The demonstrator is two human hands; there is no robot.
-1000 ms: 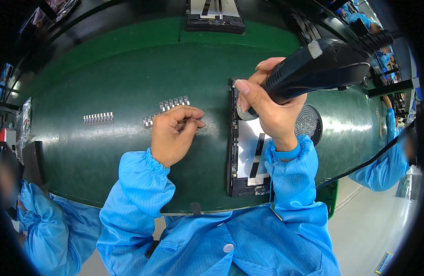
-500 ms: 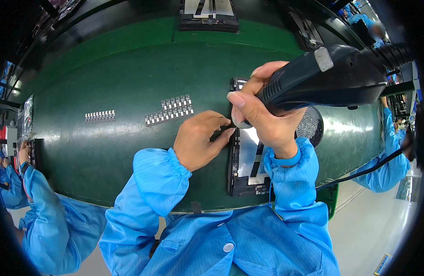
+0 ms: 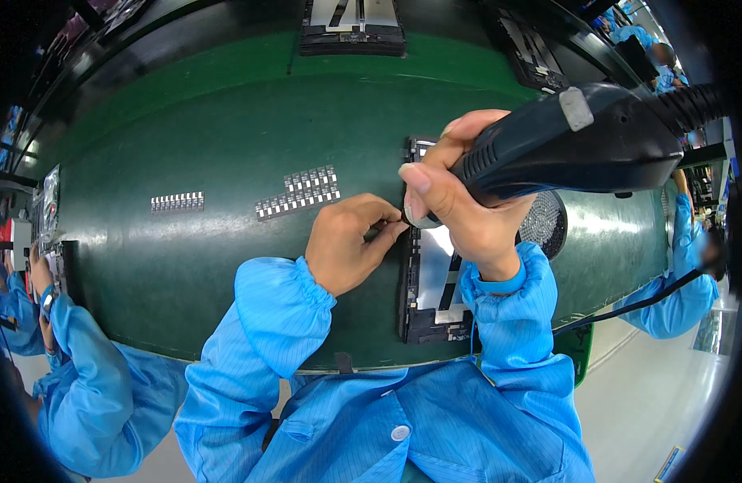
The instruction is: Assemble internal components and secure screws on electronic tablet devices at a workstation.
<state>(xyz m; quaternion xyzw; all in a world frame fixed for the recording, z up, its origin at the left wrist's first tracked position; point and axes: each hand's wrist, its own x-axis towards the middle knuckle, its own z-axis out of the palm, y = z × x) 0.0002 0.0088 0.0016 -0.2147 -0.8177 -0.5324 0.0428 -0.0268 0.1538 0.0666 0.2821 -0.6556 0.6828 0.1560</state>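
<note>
1. One pinch: our left hand (image 3: pixel 337 248) has thumb and forefinger drawn together at the long left edge of the opened device (image 3: pixel 432 282); we cannot tell whether a small part sits between the tips.
2. Our right hand (image 3: pixel 477 213) grips the front of a black handheld tool (image 3: pixel 580 149), held over the device.
3. Device lies flat on the bench (image 3: pixel 186 282), inner panel exposed. We judge the edge work mid-step; fingers hide the result.
4. Left of it, a stepped pair of small-part rows (image 3: pixel 297 196) and a separate short row (image 3: pixel 177 202) remain laid out, apparently unused.
5. Right of it, a round dish (image 3: pixel 562 231) of small pieces.
6. Far side, a stack of similar devices (image 3: pixel 352 43); done or waiting, we cannot say.
</note>
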